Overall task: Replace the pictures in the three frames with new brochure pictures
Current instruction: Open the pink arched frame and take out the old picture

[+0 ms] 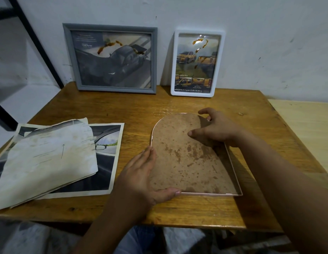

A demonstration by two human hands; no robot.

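On the wooden counter (178,211) there are three frames. The grey frame (109,58) and the white frame (197,63) stand upright against the wall at the back, each one with a car brochure picture behind the glass. Both of these pictures show brown stains, so I cannot say for sure if they are the old ones or the new ones; I would guess they are still waiting to be changed.

The third one, a pink arched frame (232,173), lies face down near the front edge of the counter, with its spotted brown backing board (185,154) sitting in it. The left hand (141,178) is flat along the left side of the frame, fingers straight and the thumb touching the bottom edge. The right hand (216,131) rests on the upper right part of the board, with the fingers bent over the arched top, as if pressing or lifting the board there. If the board is going in or coming out, I cannot tell from this view.

To the left lies a pile of loose brochure sheets (49,158), some stained, one on top of the other. So it seems the work is now on this third frame, and at least the two standing frames may remain.
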